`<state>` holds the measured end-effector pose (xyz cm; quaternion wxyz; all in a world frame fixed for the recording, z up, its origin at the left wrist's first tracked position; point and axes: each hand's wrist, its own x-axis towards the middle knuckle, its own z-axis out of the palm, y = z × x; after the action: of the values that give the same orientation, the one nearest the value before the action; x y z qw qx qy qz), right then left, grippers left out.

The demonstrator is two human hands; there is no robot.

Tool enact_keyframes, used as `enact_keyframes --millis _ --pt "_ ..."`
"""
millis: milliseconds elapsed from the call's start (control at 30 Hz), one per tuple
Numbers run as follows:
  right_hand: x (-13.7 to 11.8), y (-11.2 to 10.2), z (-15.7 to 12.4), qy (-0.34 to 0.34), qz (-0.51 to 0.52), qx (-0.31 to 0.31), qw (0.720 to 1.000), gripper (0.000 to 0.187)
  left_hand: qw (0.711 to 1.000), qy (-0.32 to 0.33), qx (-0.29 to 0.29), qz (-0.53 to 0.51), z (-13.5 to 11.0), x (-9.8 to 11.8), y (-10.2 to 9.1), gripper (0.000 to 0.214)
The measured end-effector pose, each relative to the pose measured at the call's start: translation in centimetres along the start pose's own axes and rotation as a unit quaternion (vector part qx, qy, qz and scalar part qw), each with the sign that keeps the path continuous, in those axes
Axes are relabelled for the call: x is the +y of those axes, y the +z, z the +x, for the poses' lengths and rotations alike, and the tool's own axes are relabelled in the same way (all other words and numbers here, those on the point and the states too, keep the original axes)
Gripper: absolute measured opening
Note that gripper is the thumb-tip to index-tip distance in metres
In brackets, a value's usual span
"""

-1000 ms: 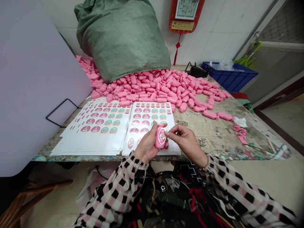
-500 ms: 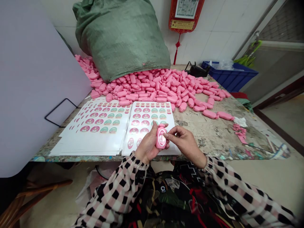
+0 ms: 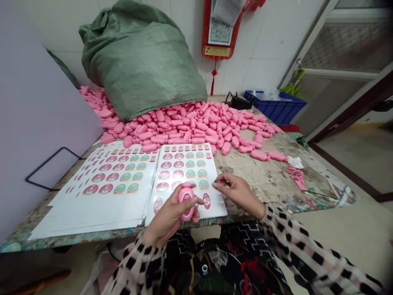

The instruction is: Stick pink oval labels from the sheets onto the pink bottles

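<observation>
My left hand point(image 3: 168, 213) is wrapped round a small pink bottle point(image 3: 186, 214), its neck pointing away from me. An oval label shows on the bottle's front, partly covered by my thumb. Beneath that hand lies a white sticker sheet point(image 3: 216, 209) with rows of pink and green stickers. On its lower right part there is a pink oval sticker point(image 3: 206, 201). My right hand point(image 3: 241, 194) hovers by the sheet's right edge, thumb and forefinger pinched together. Whatever sits between those fingertips, if anything, is too small to make out.
A stack of fanned sticker sheets point(image 3: 89, 213) covers the table's left part. Behind them, a heap of pink bottles point(image 3: 202, 127) spills from a green sack point(image 3: 150, 69). A blue crate point(image 3: 279, 110) stands at the back right, and pink scraps point(image 3: 296, 176) lie toward the right end.
My left hand has carried the bottle left and lower, and its thumb now lies over the label. My right hand has come away from the bottle. The view has shifted right.
</observation>
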<state>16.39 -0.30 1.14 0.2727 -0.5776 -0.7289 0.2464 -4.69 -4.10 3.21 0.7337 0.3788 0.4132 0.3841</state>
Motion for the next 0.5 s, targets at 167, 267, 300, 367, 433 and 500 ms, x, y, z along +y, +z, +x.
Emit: enact_keyframes --millis 167,267,300,367,433,500 --pt "5.4 -1.5 6.1 0.104 -0.094 0.02 0.99 0.03 0.987 0.002 0.158 0.03 -4.5 -0.9 -3.2 0.042" --pt "6.8 -2.2 9.6 0.125 -0.17 0.066 0.975 0.03 0.956 -0.023 0.292 0.031 -7.7 -3.4 -6.4 0.048" --pt "6.9 -2.3 10.6 0.133 -0.188 0.076 0.97 0.033 0.94 -0.033 0.337 0.036 -8.7 -4.6 -7.7 0.052" --pt "7.0 -1.9 12.0 0.153 -0.238 0.089 0.955 0.04 0.907 -0.061 0.414 0.049 -10.8 -7.3 -10.2 0.06" --pt "7.2 -1.2 12.9 0.164 -0.292 0.094 0.938 0.047 0.87 -0.096 0.477 0.074 -12.7 -10.3 -12.5 0.067" --pt "7.6 -0.3 13.5 0.161 -0.323 0.088 0.928 0.051 0.848 -0.128 0.499 0.123 -14.4 -13.3 -14.5 0.068"
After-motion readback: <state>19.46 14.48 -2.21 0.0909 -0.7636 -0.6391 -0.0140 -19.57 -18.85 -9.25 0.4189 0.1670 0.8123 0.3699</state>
